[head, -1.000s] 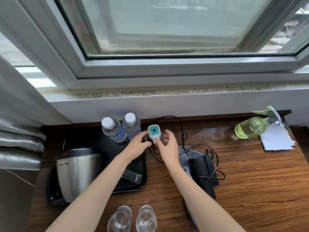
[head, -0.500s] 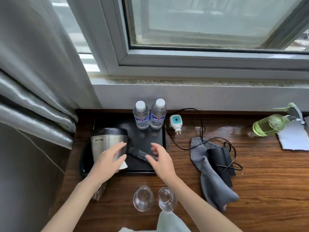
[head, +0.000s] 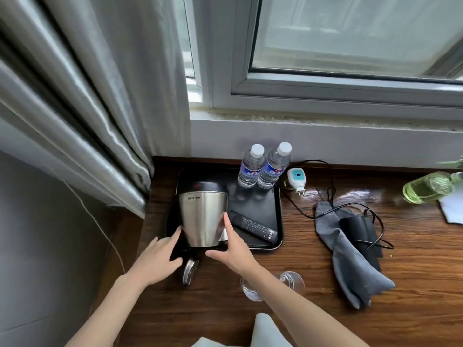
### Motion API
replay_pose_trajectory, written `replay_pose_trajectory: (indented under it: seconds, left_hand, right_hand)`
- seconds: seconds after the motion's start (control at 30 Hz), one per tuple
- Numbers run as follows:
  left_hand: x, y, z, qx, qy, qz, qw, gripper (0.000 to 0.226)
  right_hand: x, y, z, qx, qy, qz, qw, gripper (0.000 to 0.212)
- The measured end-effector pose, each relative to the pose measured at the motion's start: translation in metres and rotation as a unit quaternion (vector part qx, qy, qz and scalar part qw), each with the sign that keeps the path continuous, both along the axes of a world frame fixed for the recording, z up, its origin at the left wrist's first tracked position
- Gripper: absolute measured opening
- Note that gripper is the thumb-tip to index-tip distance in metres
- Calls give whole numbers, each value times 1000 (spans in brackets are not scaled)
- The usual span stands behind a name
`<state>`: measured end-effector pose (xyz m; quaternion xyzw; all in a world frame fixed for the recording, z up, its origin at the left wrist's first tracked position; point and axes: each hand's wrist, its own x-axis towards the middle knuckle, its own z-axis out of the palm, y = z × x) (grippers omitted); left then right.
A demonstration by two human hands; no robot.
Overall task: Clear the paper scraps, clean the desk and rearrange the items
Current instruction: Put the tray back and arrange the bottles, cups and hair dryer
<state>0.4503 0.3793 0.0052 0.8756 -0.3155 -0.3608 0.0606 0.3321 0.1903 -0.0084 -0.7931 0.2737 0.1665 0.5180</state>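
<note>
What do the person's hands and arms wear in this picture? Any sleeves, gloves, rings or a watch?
Nothing is worn. The left hand and right hand are gloveless, with no rings showing. Both forearms are bare to the picture's bottom edge: no sleeves, watch or bracelet.

Grey curtain, window frame

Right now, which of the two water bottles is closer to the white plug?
The right water bottle, beside the white plug; the left water bottle stands farther from it.
</note>
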Motion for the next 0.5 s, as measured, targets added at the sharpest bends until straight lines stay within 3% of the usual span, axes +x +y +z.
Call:
replay_pose_trajectory:
  seconds: [0.17, 0.3, 0.5]
  left_hand:
    - [1, 7, -20, 3, -36, -102, 994, 116]
    - [-2, 2, -21, 4, -52, -82, 995, 133]
    - [-1, -3, -18, -44, -104, -17, 993, 128]
  right_hand:
    - [4, 7, 7, -10, 15, -11, 1000, 109]
    - [7, 10, 11, -23, 12, -16, 1000, 106]
    - [15, 4, 24, -28, 4, -11, 1000, 94]
